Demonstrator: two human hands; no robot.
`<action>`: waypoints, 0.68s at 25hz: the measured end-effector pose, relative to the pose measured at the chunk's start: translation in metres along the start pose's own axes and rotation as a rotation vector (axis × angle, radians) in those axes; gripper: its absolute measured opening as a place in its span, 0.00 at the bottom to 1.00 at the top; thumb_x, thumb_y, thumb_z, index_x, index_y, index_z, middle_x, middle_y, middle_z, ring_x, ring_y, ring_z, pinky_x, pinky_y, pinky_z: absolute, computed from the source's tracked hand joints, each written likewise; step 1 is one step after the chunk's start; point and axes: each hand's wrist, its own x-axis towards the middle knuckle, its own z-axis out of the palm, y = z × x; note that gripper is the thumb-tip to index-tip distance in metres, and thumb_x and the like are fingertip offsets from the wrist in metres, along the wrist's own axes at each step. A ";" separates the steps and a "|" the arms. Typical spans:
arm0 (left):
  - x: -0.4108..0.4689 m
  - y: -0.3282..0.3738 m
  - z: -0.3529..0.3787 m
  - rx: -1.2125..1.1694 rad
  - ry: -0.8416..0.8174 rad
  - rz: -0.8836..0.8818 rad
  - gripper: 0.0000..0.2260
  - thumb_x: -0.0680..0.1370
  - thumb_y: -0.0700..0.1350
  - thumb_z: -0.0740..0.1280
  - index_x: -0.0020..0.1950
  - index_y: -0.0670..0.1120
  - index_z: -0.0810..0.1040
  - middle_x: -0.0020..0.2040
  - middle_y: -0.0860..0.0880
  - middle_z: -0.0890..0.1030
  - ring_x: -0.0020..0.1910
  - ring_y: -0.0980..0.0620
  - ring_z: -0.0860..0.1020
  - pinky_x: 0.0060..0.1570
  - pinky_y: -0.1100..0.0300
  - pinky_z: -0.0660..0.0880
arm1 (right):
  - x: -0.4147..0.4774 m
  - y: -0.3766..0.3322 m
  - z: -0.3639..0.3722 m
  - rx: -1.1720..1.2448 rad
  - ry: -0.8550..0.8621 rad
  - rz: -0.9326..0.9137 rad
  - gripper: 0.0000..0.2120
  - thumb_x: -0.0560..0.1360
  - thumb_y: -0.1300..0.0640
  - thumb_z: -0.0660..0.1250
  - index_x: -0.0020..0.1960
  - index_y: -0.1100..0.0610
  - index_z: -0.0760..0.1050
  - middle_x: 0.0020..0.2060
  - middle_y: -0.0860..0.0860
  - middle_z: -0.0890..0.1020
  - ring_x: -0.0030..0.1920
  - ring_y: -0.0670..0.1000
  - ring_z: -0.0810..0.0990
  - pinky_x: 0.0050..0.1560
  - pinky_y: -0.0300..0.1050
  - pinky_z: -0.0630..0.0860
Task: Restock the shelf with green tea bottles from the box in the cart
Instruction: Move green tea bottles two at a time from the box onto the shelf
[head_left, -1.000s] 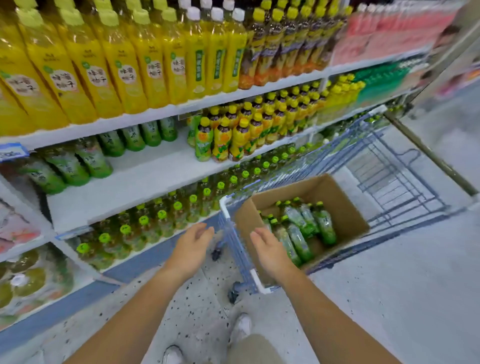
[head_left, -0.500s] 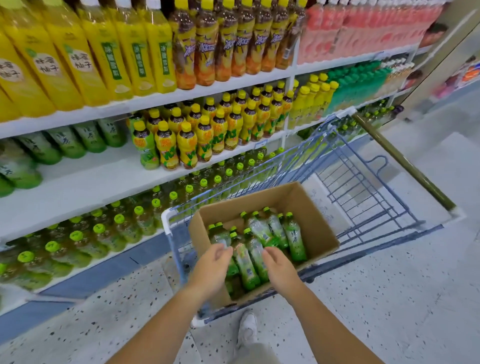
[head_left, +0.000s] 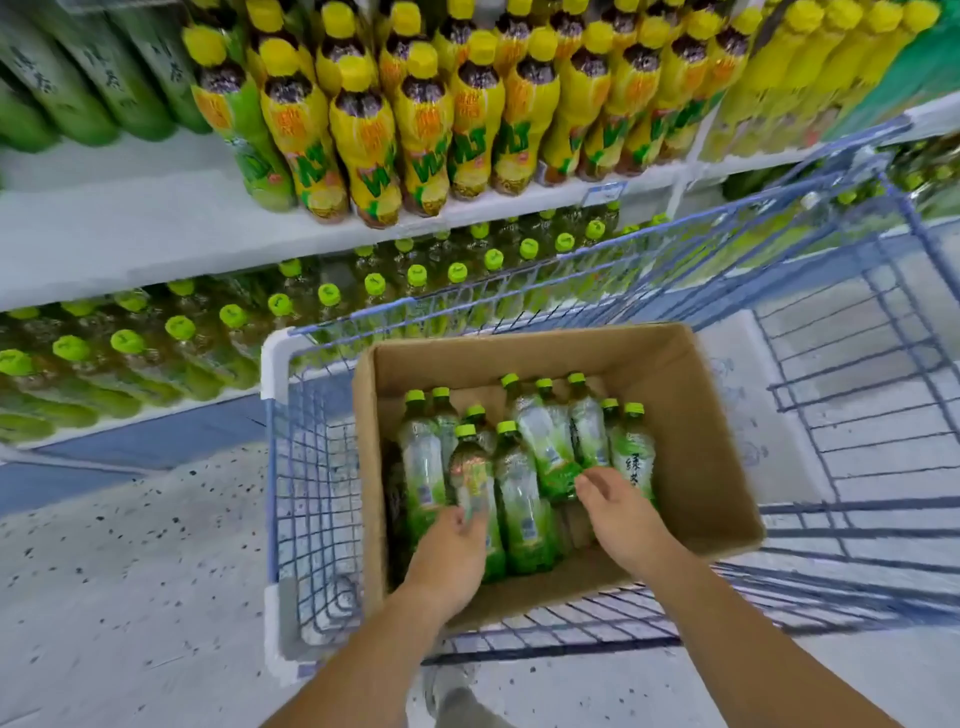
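A brown cardboard box (head_left: 722, 447) sits in the blue wire cart (head_left: 311, 467). Several green tea bottles (head_left: 524, 483) with lime caps lie and lean inside it. My left hand (head_left: 449, 553) is low in the box, its fingers curled around the bottom end of one green tea bottle (head_left: 470, 478). My right hand (head_left: 621, 512) hovers to the right, fingers spread, fingertips touching a bottle (head_left: 556, 462) without closing on it. The white middle shelf (head_left: 130, 228) has a bare stretch at left, with green tea bottles (head_left: 104, 78) standing at its back.
Yellow lemon tea bottles (head_left: 426, 130) fill the middle shelf's right part. Bottles with lime caps (head_left: 182, 332) pack the bottom shelf beside the cart. Speckled floor (head_left: 130, 571) lies to the left. My shoe (head_left: 447, 686) shows below the cart's near edge.
I have leaned closer over the cart. Both hands went from the box's near rim down among the bottles, and the left fingers have curled around one bottle.
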 end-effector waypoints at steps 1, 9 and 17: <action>0.011 -0.005 0.006 0.018 0.003 -0.033 0.23 0.83 0.60 0.56 0.70 0.46 0.68 0.41 0.58 0.74 0.33 0.62 0.73 0.29 0.63 0.66 | 0.013 0.004 0.004 -0.047 -0.006 0.007 0.26 0.82 0.40 0.55 0.75 0.53 0.65 0.68 0.51 0.75 0.55 0.49 0.74 0.58 0.46 0.69; 0.062 -0.022 0.056 0.027 0.008 -0.186 0.11 0.83 0.50 0.58 0.60 0.44 0.69 0.59 0.43 0.75 0.48 0.48 0.76 0.41 0.58 0.69 | 0.102 0.009 0.027 -0.121 -0.001 -0.038 0.28 0.81 0.45 0.59 0.77 0.57 0.61 0.65 0.58 0.76 0.55 0.57 0.78 0.52 0.49 0.73; 0.064 -0.019 0.061 0.229 0.085 -0.142 0.16 0.83 0.50 0.61 0.64 0.40 0.68 0.64 0.40 0.72 0.58 0.42 0.77 0.51 0.54 0.71 | 0.140 0.012 0.042 -0.045 -0.060 0.037 0.28 0.79 0.47 0.60 0.76 0.57 0.60 0.44 0.50 0.77 0.37 0.50 0.78 0.34 0.44 0.69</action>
